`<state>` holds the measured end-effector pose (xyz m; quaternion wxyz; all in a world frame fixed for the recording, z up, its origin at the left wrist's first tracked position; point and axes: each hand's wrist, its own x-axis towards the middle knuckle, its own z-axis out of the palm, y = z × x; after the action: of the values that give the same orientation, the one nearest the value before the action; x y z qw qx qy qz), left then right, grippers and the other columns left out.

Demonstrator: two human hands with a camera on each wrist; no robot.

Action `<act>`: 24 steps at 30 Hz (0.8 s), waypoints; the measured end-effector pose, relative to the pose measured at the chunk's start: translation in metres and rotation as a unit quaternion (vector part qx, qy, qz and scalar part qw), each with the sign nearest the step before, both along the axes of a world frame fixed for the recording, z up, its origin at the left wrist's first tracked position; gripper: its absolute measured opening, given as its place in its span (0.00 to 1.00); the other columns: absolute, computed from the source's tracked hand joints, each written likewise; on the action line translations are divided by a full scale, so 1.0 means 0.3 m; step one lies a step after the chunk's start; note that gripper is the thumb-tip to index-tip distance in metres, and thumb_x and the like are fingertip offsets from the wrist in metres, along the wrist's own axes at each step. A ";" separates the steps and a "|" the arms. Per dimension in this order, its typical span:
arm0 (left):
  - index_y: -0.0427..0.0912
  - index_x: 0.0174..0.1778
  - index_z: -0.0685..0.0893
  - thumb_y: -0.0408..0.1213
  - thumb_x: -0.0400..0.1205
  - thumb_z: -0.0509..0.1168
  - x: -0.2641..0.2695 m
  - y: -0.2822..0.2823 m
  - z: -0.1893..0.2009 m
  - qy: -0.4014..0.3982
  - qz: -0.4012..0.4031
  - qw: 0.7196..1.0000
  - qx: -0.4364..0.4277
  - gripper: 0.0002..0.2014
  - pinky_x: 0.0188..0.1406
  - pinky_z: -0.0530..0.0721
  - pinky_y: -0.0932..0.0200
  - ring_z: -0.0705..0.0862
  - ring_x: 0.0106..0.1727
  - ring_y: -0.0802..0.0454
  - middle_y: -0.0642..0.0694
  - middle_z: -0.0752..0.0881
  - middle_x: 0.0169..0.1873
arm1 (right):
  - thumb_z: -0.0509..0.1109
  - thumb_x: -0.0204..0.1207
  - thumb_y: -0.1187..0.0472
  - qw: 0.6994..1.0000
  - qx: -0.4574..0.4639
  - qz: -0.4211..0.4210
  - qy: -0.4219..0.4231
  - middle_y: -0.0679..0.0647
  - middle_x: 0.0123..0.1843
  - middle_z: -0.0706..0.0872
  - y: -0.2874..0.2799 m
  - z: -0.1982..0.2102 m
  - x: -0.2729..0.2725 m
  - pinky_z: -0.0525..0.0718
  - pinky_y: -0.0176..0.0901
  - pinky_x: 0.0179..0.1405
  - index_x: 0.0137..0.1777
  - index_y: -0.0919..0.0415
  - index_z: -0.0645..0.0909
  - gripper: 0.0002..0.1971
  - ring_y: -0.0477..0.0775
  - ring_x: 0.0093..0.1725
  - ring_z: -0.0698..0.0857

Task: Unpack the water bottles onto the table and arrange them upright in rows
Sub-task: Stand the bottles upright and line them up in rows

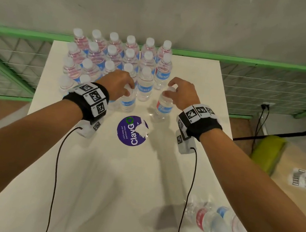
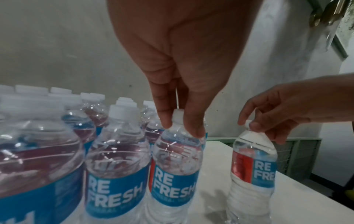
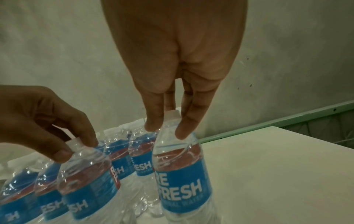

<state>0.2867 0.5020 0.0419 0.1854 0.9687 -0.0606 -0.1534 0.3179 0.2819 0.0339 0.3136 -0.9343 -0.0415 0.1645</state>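
Note:
Several clear water bottles (image 1: 148,58) with blue and red labels stand upright in rows at the far end of the white table (image 1: 101,177). My left hand (image 1: 121,84) pinches the white cap of an upright bottle (image 2: 176,169) at the end of the nearest row. My right hand (image 1: 177,89) pinches the cap of another upright bottle (image 1: 163,105), which stands alone a little to the right of that row. In the right wrist view my fingertips (image 3: 153,125) grip that bottle (image 3: 182,178) at its neck.
Two bottles (image 1: 210,219) in crumpled clear wrap lie on their sides at the table's near right corner. A purple round sticker (image 1: 130,132) lies mid-table. A green railing (image 1: 252,61) and a wall stand behind the table. Packaging (image 1: 299,178) lies on the floor to the right.

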 end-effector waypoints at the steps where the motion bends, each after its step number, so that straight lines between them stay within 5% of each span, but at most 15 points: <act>1: 0.38 0.61 0.83 0.31 0.77 0.70 0.002 0.009 -0.005 0.002 0.006 1.000 -0.002 0.16 0.65 0.71 0.47 0.75 0.65 0.38 0.36 0.80 0.62 | 0.76 0.70 0.56 1.000 -0.001 0.009 0.008 0.63 0.55 0.83 0.011 0.000 0.007 0.84 0.55 0.54 0.59 0.61 0.80 0.19 0.59 0.45 0.81; 6: 0.42 0.63 0.81 0.33 0.76 0.71 0.006 0.034 -0.018 0.007 0.005 1.000 -0.025 0.19 0.63 0.73 0.46 0.76 0.63 0.38 0.38 0.78 0.64 | 0.76 0.70 0.61 0.998 -0.030 0.059 0.008 0.60 0.57 0.82 0.028 -0.014 0.010 0.77 0.42 0.51 0.59 0.64 0.82 0.17 0.59 0.57 0.82; 24: 0.41 0.66 0.79 0.31 0.78 0.68 0.018 0.042 -0.034 0.012 0.005 1.000 -0.021 0.19 0.60 0.72 0.50 0.76 0.64 0.38 0.36 0.78 0.62 | 0.74 0.72 0.62 0.998 0.008 -0.027 -0.052 0.62 0.56 0.87 0.085 -0.026 0.149 0.81 0.50 0.59 0.59 0.66 0.82 0.16 0.61 0.56 0.84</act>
<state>0.2921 0.5145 0.0315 0.2069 0.9631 -0.0567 -0.1628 0.3627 0.3074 0.0261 0.3228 -0.9398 -0.0341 0.1066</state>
